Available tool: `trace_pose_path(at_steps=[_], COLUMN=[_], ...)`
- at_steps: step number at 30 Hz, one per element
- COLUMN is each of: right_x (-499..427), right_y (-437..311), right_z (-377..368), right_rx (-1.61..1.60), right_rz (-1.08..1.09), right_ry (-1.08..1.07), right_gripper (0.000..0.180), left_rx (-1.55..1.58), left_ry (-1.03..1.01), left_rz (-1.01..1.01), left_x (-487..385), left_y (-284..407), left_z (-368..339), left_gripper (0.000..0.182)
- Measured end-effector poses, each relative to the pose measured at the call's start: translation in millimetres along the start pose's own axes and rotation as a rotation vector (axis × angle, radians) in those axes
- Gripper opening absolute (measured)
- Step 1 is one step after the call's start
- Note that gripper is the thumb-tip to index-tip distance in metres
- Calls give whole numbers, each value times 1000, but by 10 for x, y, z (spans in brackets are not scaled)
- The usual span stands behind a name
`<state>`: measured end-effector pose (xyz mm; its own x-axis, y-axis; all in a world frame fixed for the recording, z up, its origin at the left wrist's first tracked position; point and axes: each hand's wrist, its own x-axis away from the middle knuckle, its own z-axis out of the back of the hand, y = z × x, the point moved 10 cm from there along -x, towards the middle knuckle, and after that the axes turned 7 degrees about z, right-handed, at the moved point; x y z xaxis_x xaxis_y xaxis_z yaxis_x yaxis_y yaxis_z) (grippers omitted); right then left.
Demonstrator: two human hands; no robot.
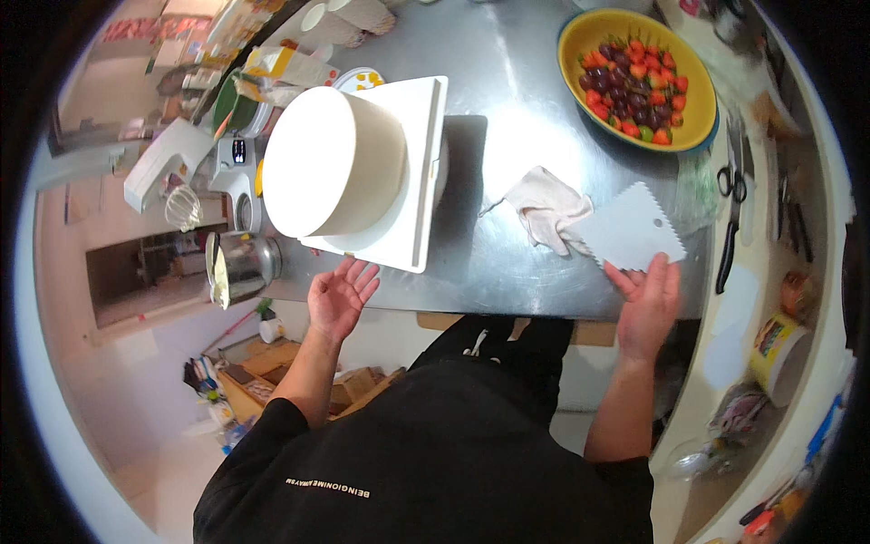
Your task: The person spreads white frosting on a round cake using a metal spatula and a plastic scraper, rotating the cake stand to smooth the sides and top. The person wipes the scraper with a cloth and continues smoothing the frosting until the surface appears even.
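Note:
A tall, round, white-frosted cake (309,163) stands on a square white board (416,204). Part of a rounded pale base shows past the board's right edge. My left hand (338,299) is palm up with fingers apart, holding nothing, its fingertips by the board's near edge; whether they touch it I cannot tell. In my right hand (646,306), a pale cake comb (629,228) with toothed edges is pinched by its near corner. The comb overlaps a crumpled cloth (547,207) on the steel table (503,285).
At the far right sits a yellow bowl (703,102) of strawberries and dark grapes. Scissors (733,180) and a black-handled knife (727,262) lie along the right side. Left of the cake are a stand mixer (166,160) and a metal mixing bowl (255,262) on its side. Paper cups (329,24) lie at the back.

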<state>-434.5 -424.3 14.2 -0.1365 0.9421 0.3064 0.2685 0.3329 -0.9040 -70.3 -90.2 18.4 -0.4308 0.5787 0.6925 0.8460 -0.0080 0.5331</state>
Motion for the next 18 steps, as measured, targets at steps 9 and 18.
trace_pose_path(at_steps=[9, 18], right_x=[560, 804], right_y=[-147, 32], right_z=[-2118, -2731], right_rx=[38, 114], right_rz=[-45, 11], right_ry=[-588, -567], right_gripper=[42, 46], left_rx=[280, 461], left_ry=[78, -250], left_rz=[-37, -204], left_x=[-92, -242], left_y=[-226, 206], left_z=[536, 350], left_gripper=[56, 63])
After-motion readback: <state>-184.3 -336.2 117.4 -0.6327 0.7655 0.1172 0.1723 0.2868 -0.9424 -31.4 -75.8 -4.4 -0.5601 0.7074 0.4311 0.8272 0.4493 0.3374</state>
